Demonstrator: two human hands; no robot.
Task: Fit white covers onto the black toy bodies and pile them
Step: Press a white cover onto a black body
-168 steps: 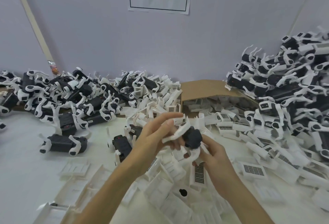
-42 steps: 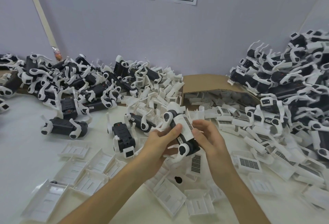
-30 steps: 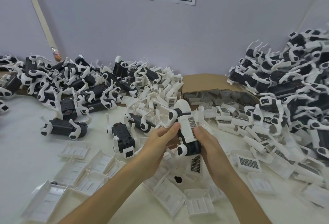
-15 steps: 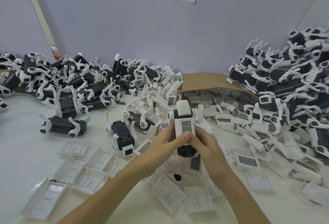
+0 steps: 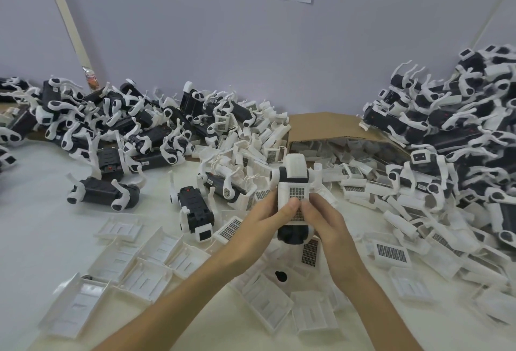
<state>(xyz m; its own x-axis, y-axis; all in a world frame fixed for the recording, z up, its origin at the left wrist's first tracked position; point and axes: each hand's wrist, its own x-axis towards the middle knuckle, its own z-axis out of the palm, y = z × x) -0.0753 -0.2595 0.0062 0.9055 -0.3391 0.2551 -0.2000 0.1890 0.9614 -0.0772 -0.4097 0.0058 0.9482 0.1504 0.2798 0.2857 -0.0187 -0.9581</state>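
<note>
Tilted a second ago, the black toy body (image 5: pixel 293 234) now points away. Left hand (image 5: pixel 259 227) and right hand (image 5: pixel 326 227) grasp it, thumbs pressing its white cover (image 5: pixel 296 194)

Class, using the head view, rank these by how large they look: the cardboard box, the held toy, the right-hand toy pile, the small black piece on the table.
1. right-hand toy pile
2. cardboard box
3. held toy, flattered by being nearest the camera
4. small black piece
</note>
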